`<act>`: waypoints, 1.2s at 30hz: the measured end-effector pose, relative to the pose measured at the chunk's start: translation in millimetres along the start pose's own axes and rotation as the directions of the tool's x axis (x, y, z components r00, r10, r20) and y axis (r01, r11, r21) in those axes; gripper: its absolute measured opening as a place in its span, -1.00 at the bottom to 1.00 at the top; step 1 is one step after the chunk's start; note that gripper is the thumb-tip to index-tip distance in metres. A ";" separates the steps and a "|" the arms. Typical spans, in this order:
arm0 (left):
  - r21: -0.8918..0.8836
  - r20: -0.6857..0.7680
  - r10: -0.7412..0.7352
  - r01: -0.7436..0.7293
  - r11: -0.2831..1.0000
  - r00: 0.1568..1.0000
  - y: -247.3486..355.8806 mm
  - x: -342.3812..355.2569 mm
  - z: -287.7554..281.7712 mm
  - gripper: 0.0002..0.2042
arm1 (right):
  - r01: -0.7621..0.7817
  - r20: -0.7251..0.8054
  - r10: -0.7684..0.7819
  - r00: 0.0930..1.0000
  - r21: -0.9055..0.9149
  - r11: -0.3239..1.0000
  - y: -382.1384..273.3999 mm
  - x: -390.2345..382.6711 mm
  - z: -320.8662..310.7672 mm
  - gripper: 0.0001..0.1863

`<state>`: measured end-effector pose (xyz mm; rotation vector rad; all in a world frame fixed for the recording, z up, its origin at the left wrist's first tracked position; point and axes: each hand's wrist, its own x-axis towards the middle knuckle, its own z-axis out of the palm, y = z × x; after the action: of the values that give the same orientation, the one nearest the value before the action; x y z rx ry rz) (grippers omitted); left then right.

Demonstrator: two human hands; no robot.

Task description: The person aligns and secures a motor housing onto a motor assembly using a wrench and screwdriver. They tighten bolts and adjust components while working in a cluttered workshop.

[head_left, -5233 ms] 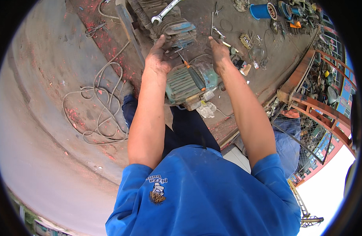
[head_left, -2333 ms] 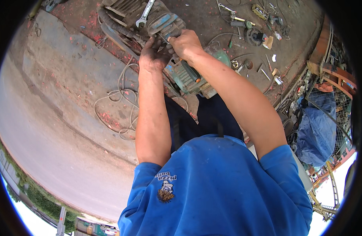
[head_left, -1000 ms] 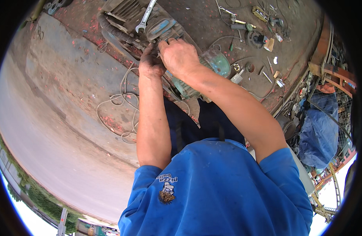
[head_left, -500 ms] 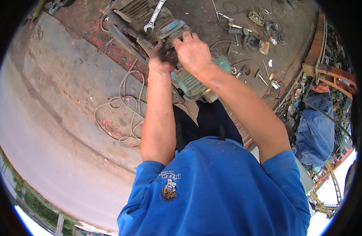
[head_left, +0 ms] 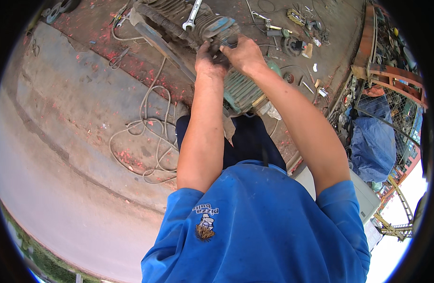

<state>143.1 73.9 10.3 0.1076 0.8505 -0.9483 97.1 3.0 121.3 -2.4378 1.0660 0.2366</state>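
My left hand (head_left: 211,60), blackened at the fingers, is curled palm up against the greasy finned machine (head_left: 221,28). Close beside it, my right hand (head_left: 246,55) is bent over from the right, thumb and fingers drawn together. The two hands nearly meet; whatever lies between their fingertips is too dark and covered to name. A silver wrench (head_left: 192,16) rests on the machine just beyond my left hand. Below my wrists sits a green ribbed electric motor (head_left: 245,89), partly covered by my right forearm. A thick ribbed hose (head_left: 165,21) runs along the machine's left side.
Loops of pale cable (head_left: 143,123) lie on the ground to the left, near scissors-like handles (head_left: 117,59). Scattered tools, including an angle grinder (head_left: 292,45), lie at the far right. A blue tarp (head_left: 372,146) hangs by wire mesh at the right.
The view has shifted, so the machine and hands appear farther right. My right hand has turned and its fingers are drawn in more closely beside my left hand, which stays at the machine.
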 end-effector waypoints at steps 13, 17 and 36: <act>-0.042 -0.100 0.043 -0.047 0.998 0.994 -0.9 26.2 -19.1 -0.80 | 0.548 -0.019 -0.623 0.782 -0.455 0.702 15.4 -1.1 6.0 -0.75; -0.047 -0.141 0.002 -0.009 0.999 0.990 -6.8 12.6 -7.0 -0.74 | 0.390 -0.059 -0.412 0.909 -0.221 0.894 23.9 11.5 10.4 -0.78; 0.179 -0.211 0.151 -0.114 0.977 0.966 -16.1 -15.3 7.9 -0.74 | 0.685 0.000 -0.705 0.710 -0.236 0.690 54.8 26.4 -13.7 -0.83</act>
<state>131.2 71.0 30.4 0.4169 0.9578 -0.8890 74.8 -53.1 105.5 -2.8771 0.0628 -0.0197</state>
